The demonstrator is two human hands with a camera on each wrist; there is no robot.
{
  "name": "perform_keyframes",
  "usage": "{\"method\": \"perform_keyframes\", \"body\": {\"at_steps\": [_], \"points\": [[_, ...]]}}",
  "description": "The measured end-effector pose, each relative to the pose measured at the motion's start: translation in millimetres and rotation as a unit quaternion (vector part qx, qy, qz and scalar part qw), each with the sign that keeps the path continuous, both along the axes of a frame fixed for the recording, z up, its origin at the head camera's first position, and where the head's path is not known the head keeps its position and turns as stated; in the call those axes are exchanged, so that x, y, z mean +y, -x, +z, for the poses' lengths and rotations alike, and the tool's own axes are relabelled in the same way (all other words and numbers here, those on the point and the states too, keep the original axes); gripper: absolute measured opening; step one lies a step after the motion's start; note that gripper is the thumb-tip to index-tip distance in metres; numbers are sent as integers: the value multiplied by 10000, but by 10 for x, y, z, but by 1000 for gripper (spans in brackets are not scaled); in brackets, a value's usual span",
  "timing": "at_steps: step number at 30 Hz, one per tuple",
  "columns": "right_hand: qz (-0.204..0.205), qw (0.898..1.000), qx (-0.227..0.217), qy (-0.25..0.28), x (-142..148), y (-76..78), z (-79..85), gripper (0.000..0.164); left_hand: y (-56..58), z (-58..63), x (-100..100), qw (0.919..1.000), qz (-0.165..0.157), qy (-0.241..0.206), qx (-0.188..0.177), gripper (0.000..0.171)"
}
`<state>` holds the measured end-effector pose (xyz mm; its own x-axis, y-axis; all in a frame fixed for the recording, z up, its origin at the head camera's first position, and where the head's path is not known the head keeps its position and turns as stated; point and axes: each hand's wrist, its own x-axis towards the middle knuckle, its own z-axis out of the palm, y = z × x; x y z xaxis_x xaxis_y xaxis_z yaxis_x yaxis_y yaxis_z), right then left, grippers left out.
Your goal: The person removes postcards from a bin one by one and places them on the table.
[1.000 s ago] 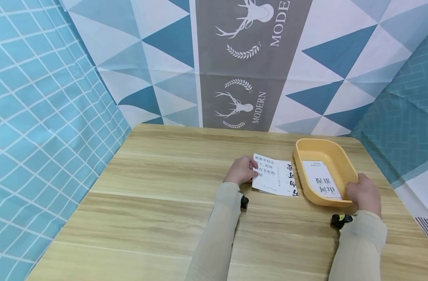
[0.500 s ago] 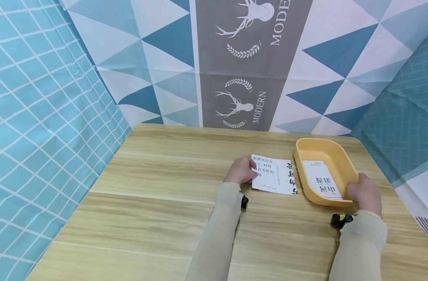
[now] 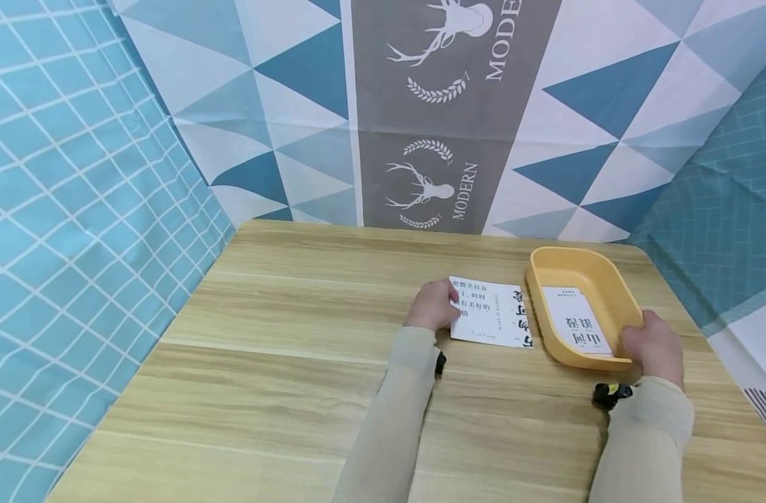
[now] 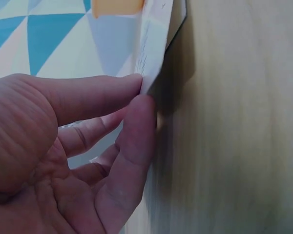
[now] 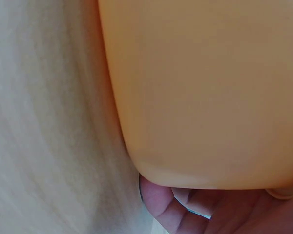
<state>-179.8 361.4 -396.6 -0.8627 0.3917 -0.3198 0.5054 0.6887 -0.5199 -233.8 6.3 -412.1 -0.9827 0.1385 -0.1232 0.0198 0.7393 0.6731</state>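
left hand (image 3: 431, 304): printed card (image 3: 483, 316) pinched by thumb (image 4: 95, 97) and forefinger (image 4: 136, 131) | right hand (image 3: 652, 346): yellow tray (image 3: 600, 293) gripped by fingers (image 5: 156, 196) near corner | tray should be steadied, card kept unbent

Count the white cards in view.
At least 2: the held card, pinched in the left hand, the tray card, lying in the yellow tray. Others may be hidden: the left wrist view shows another edge behind the held card.
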Motion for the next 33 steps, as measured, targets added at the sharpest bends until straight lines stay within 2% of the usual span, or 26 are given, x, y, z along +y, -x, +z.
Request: {"method": "perform_keyframes", "body": {"at_steps": [13, 19, 25, 33], "points": [[-23, 10000, -3, 2, -15, -2, 16, 68, -11, -29, 98, 9961, -20, 808, 345, 18], [116, 9998, 45, -138, -3, -9, 10, 67, -54, -18, 134, 9954, 31, 895, 327, 19], [202, 9994, 157, -229, 20, -21, 1, 65, -75, -12, 155, 9935, -50, 1064, 402, 13], [186, 9995, 145, -233, 40, -20, -1, 66, -66, -27, 176, 9948, 14, 934, 415, 17]]}}
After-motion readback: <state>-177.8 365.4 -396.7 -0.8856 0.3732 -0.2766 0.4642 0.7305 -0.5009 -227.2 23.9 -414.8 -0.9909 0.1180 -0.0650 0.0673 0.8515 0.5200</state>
